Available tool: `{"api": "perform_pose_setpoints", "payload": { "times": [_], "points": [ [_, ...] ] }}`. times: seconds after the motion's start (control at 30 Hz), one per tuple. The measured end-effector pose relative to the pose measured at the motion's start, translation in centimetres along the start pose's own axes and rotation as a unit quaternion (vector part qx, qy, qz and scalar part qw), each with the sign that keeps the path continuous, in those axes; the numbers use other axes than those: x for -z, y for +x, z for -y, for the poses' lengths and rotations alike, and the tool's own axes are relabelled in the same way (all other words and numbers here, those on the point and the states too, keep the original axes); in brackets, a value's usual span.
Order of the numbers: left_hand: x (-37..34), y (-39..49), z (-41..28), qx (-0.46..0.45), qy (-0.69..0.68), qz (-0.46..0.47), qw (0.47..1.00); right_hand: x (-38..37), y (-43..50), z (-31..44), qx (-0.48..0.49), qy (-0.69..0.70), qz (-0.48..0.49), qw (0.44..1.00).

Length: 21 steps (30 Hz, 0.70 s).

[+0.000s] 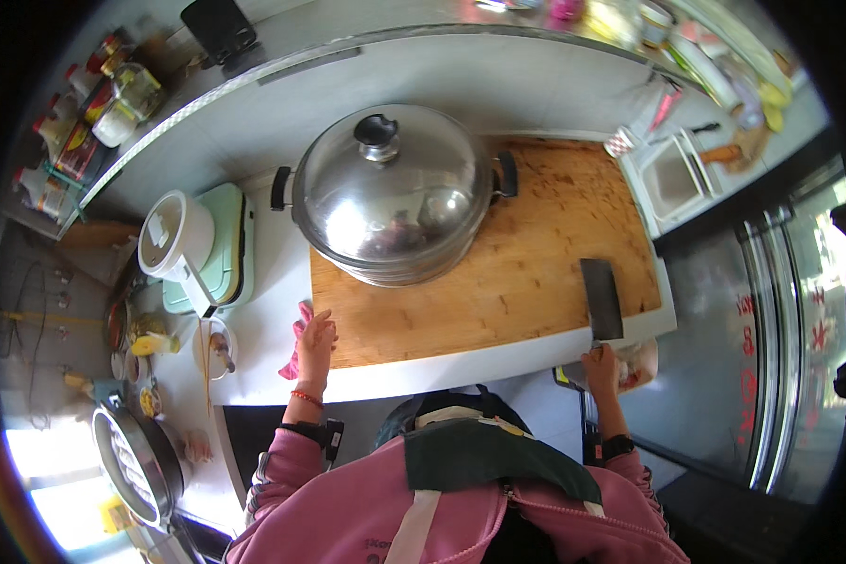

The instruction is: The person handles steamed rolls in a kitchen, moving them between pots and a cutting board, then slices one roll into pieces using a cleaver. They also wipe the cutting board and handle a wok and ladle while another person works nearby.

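My right hand (pixel 601 368) grips the handle of a cleaver (pixel 601 299), whose dark, broad blade lies over the right front part of a wooden cutting board (pixel 522 282). At the board's left front corner is my left hand (pixel 316 342), fingers apart, beside a pink cloth (pixel 292 359); whether it touches the cloth I cannot tell. A large stainless steel steamer pot (pixel 395 204) with a domed lid and black handles stands on the board's left back part.
Left of the board, a white saucepan (pixel 176 233) rests on a green appliance (pixel 233 261), near a bowl (pixel 218 359) with chopsticks. A pan (pixel 130 469) stands far left. A white sink-like tray (pixel 670 180) is at the right back. A shelf with bottles (pixel 137 88) runs above.
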<state>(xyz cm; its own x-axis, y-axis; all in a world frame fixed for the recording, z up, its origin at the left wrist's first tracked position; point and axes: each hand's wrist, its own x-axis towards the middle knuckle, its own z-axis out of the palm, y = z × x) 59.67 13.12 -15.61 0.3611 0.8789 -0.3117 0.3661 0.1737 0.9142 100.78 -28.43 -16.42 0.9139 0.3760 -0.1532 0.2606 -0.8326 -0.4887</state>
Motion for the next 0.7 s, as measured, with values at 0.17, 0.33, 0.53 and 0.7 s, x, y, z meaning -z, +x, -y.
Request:
{"api": "perform_pose_setpoints", "payload": {
  "times": [0.17, 0.33, 0.53, 0.7],
  "points": [
    [-1.9, 1.6, -3.9, 0.036, -0.103, -0.005, 0.994, -0.9, 8.2, -0.7, 0.051, 0.012, -0.012, 0.999],
    [-4.2, 0.2, -7.0, 0.028, -0.091, -0.003, 0.995, -1.4, 17.3, -2.8, 0.108, -0.043, -0.054, 0.992],
    [-6.0, -3.6, -7.5, 0.061, -0.123, -0.052, 0.989, 0.6, 22.8, -3.1, 0.195, -0.033, -0.073, 0.978],
    [-7.1, -7.1, -5.9, 0.087, -0.163, -0.121, 0.975, 5.4, 24.6, 5.0, 0.256, 0.151, 0.007, 0.955]
  ]
}}
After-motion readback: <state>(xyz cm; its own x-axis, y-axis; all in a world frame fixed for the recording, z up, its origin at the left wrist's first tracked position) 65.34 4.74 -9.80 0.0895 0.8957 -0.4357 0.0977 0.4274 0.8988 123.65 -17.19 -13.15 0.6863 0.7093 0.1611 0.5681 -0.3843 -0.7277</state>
